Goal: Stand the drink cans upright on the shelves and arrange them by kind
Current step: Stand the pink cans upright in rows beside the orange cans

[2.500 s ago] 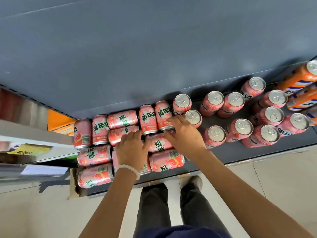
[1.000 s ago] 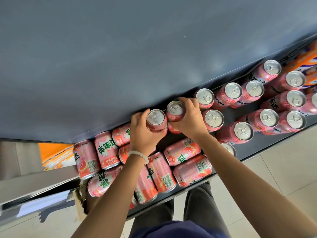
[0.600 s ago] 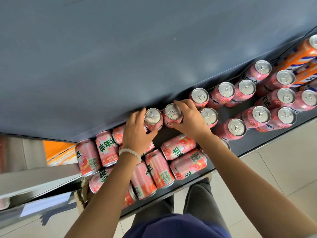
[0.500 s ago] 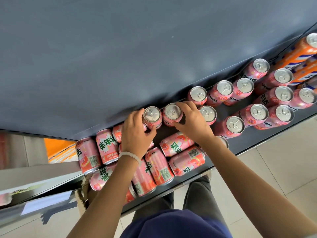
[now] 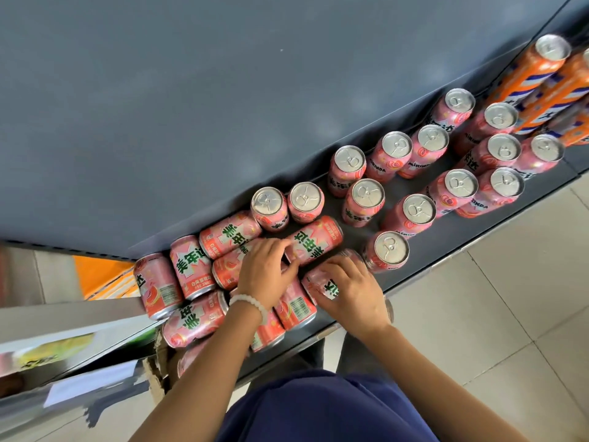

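Note:
Several pink cans lie on their sides at the left of the dark shelf [image 5: 452,240]. Two upright pink cans [image 5: 269,207] [image 5: 305,201] stand side by side behind them, and several more upright pink cans [image 5: 417,212] fill the shelf to the right. My left hand [image 5: 264,271], with a white bead bracelet at the wrist, grips a lying pink can [image 5: 314,240] at its near end. My right hand [image 5: 350,290] curls round another lying pink can [image 5: 322,287] near the shelf's front edge.
Tall orange cans [image 5: 535,68] stand at the far right of the shelf. The dark underside of the shelf above [image 5: 223,90] hangs close over the cans. An orange package [image 5: 102,279] and a grey ledge [image 5: 63,323] lie to the left. Tiled floor [image 5: 510,298] is below.
Both hands let go of the two cans they stood upright at the back and came forward and down onto two lying cans.

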